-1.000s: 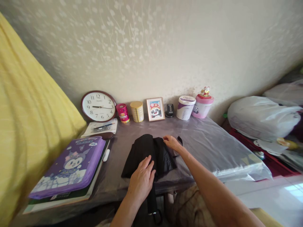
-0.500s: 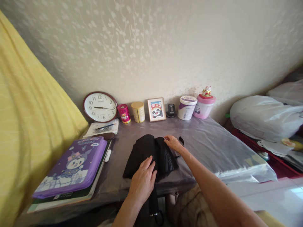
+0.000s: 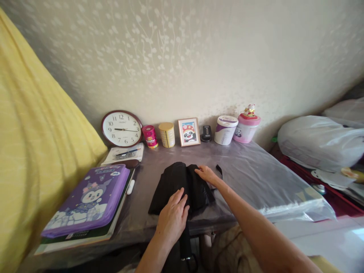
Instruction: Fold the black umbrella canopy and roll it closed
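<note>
A black folding umbrella (image 3: 174, 182) lies on the table, its loose canopy folds spread flat and its handle (image 3: 185, 242) pointing toward me past the front edge. My left hand (image 3: 174, 212) rests on the near part of the canopy, fingers stretched out. At the far right side of the fabric, my right hand (image 3: 207, 175) has its fingertips closed on a fold. A black strap (image 3: 218, 170) sticks out just beyond the right wrist. The underside of the umbrella is hidden.
Along the wall stand a clock (image 3: 122, 129), a pink can (image 3: 150, 137), a yellow can (image 3: 167, 135), a picture frame (image 3: 189, 132) and lidded tubs (image 3: 226, 131). A purple case (image 3: 88, 201) lies on books at the left. Stuffed plastic bags (image 3: 318, 140) sit at the right.
My right hand has shifted very slightly left along the fabric. My left hand stays on the umbrella; the whole view has moved a little.
</note>
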A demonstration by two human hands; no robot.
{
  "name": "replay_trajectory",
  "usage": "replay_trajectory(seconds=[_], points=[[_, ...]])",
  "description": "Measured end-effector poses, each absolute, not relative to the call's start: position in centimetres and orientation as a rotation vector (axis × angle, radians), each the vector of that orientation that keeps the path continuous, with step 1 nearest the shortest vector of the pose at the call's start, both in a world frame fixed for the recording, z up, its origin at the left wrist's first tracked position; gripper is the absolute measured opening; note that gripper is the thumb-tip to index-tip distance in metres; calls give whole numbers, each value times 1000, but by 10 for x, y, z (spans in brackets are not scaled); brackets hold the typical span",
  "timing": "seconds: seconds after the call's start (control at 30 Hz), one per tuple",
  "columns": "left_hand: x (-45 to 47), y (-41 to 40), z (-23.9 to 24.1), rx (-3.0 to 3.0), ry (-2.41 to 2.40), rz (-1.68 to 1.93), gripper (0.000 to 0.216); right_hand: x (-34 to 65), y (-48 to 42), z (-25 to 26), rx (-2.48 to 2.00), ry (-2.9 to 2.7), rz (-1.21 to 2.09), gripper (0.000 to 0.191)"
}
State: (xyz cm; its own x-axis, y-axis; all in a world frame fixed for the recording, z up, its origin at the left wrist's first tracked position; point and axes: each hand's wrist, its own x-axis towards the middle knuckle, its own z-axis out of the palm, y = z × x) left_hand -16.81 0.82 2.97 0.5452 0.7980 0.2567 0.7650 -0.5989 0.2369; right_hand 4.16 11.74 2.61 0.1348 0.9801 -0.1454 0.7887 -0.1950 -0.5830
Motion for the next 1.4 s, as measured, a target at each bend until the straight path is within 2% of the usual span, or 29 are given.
replay_trajectory(seconds=[0.83,1.03,1.3,1.4], points=[[-171,9,32,2605,1372,547,32,23,102,41,-1621,-1424,1172,18],[-171,9,31,2578,1380,535,31,9,103,48,-1555,-1365,1193,20],[-171,9,35,2548,1407,501,21,0,106,50,-1478,-1342,1243,7],[-171,9,36,2545,1403,497,20,-5,108,48,-1468,-1342,1257,9]])
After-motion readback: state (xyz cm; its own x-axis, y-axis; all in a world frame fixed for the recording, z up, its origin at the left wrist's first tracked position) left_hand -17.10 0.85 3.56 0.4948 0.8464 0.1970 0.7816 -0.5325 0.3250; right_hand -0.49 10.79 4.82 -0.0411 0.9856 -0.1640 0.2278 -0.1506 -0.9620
